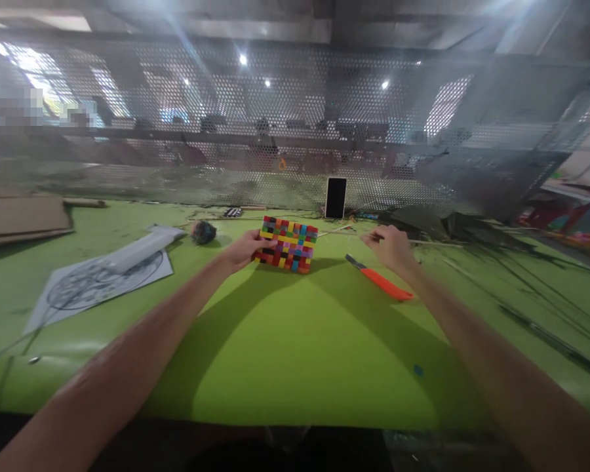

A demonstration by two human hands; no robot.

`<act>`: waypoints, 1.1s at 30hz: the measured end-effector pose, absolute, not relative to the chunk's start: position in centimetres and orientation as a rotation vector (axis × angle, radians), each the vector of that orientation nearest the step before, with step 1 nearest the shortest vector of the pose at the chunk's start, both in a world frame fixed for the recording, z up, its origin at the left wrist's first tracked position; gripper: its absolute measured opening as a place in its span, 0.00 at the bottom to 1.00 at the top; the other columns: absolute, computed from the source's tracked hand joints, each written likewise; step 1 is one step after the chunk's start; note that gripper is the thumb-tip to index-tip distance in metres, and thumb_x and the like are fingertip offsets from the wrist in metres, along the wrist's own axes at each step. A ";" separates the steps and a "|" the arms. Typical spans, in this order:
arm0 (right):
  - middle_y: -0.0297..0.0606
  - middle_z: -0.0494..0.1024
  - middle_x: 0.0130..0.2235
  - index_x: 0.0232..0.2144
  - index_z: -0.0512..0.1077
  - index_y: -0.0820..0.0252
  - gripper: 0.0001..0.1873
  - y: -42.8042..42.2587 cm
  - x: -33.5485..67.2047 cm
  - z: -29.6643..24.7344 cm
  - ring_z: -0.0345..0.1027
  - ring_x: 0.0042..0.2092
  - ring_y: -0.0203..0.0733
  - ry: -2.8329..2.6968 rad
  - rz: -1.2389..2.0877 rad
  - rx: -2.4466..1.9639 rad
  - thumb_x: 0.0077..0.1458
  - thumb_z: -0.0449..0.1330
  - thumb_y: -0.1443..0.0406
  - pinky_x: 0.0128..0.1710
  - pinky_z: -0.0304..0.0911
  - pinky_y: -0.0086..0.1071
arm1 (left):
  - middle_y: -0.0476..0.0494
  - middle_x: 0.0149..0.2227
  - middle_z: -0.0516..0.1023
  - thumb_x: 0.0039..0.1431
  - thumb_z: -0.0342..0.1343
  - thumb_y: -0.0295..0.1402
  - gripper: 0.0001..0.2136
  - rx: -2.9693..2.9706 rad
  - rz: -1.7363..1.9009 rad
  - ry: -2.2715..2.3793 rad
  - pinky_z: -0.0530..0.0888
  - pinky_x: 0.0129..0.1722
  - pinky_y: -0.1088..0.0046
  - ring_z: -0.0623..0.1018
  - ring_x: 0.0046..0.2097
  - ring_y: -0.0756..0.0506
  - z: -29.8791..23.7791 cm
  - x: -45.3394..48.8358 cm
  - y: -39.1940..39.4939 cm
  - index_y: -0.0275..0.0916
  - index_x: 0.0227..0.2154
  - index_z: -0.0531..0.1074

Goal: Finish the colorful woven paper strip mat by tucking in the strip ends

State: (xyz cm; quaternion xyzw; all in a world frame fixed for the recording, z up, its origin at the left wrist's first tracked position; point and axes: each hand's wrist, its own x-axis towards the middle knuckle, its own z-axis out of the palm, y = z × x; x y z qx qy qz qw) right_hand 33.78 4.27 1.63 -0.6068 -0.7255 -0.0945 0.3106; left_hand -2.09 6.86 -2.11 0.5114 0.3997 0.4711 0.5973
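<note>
My left hand (pixel 250 249) is closed on the left edge of a small panel (pixel 290 244) patterned with many coloured blocks: red, yellow, blue, purple and black. It stands tilted up, its patterned face toward me. To the right, my right hand (pixel 387 244) hovers above the table with its fingers pinched together. Whatever is in that pinch, if anything, is too small and blurred to make out. Just below the right hand lies a tool with an orange handle (pixel 384 283) and a dark, narrow tip, perhaps a cutter.
The green-covered table (pixel 295 367) carries a printed sheet (pixel 103 282) under a white roll (pixel 142 250), a dark ball (pixel 203 233) and cardboard (pixel 22 216). An upright phone-like slab (pixel 335 198) stands before a perforated screen (pixel 295 144). Dark rods (pixel 553 339) lie right; a blue scrap (pixel 418 370) is nearer.
</note>
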 end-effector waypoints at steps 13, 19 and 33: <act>0.40 0.80 0.31 0.23 0.75 0.59 0.16 4.3 33.5 0.4 0.67 0.35 0.44 -2.139 -0.231 -1.518 0.56 0.63 0.54 0.35 0.49 0.34 | 0.35 0.40 0.84 0.46 0.71 0.29 0.14 1.201 1.045 0.894 0.81 0.45 0.65 0.84 0.40 0.43 -2.8 -2.2 7.2 0.33 0.37 0.79; 0.40 0.79 0.29 0.22 0.73 0.60 0.18 4.1 33.6 1.3 0.67 0.33 0.43 -2.074 -0.129 -1.532 0.57 0.60 0.55 0.34 0.52 0.33 | 0.34 0.40 0.84 0.43 0.73 0.29 0.15 1.202 1.047 0.920 0.81 0.44 0.64 0.84 0.39 0.42 -2.5 -2.2 6.9 0.32 0.35 0.80; 0.40 0.79 0.29 0.21 0.74 0.56 0.16 4.0 33.9 2.0 0.71 0.33 0.46 -2.002 -0.040 -1.496 0.54 0.61 0.55 0.35 0.58 0.36 | 0.35 0.40 0.84 0.41 0.73 0.29 0.15 1.192 1.048 0.934 0.81 0.42 0.67 0.84 0.38 0.43 -2.5 -2.1 6.7 0.33 0.34 0.80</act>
